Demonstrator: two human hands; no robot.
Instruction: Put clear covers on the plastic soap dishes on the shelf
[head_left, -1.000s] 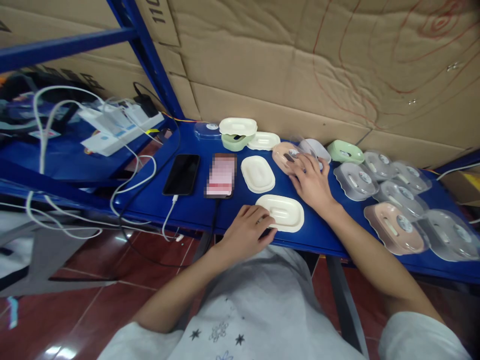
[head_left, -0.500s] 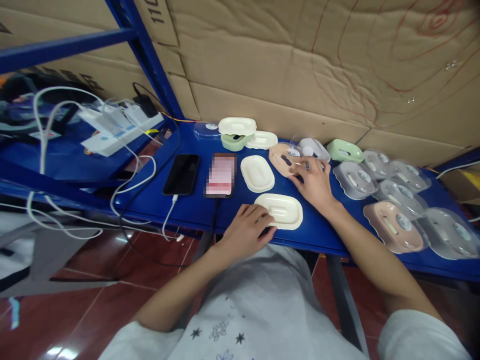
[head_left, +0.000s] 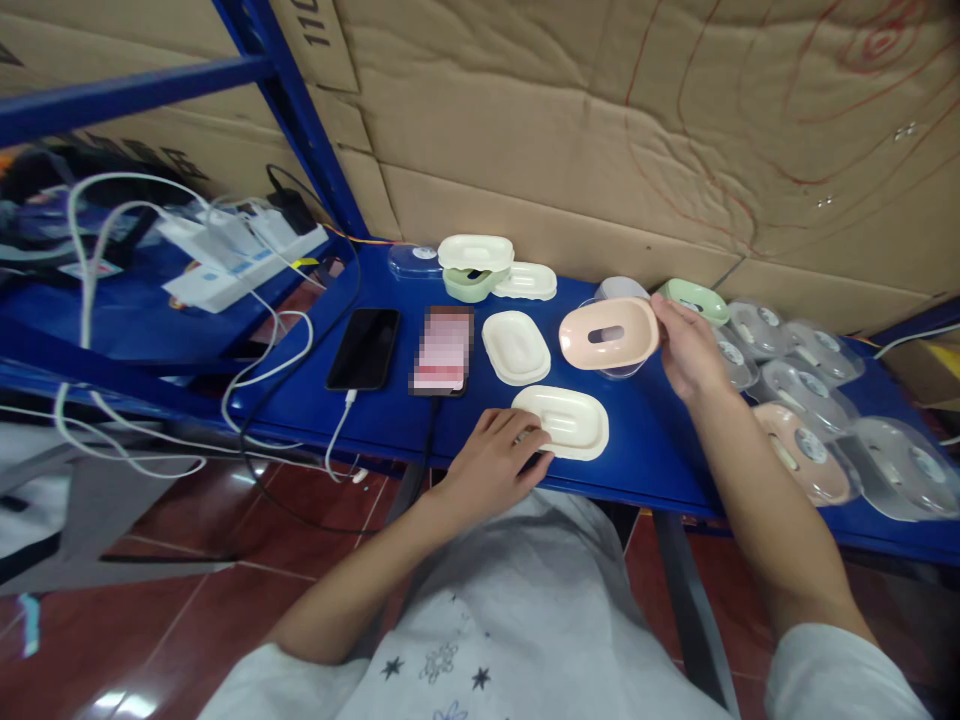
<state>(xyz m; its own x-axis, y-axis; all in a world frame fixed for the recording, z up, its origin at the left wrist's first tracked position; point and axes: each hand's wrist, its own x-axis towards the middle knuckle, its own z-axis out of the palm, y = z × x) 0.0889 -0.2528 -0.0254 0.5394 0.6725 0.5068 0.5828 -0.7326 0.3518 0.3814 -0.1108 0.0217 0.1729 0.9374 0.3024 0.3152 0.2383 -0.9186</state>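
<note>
My right hand (head_left: 686, 345) grips the right end of a peach oval soap dish (head_left: 581, 345) with a slot in its middle, tilted so its hollow inside faces me. Behind and below it, the rim of a clear lid (head_left: 626, 372) shows on the table. My left hand (head_left: 499, 455) has its curled fingers on the left end of a cream oval dish (head_left: 581, 425) near the front edge; its fingertips are partly hidden. Just beyond lies a second cream dish (head_left: 516, 347), a shallow one.
The blue table (head_left: 480, 410) also bears a black phone (head_left: 363, 348), a phone with a blurred screen (head_left: 442, 345) and a green dish (head_left: 469, 286) under a cream piece (head_left: 476, 250). Several lidded dishes (head_left: 806, 385) crowd the right side. Cardboard (head_left: 525, 130) stands behind.
My right hand has lifted the peach dish off the table and moved right with it. The clear lid that covered it now shows beneath. My left hand has stayed in place.
</note>
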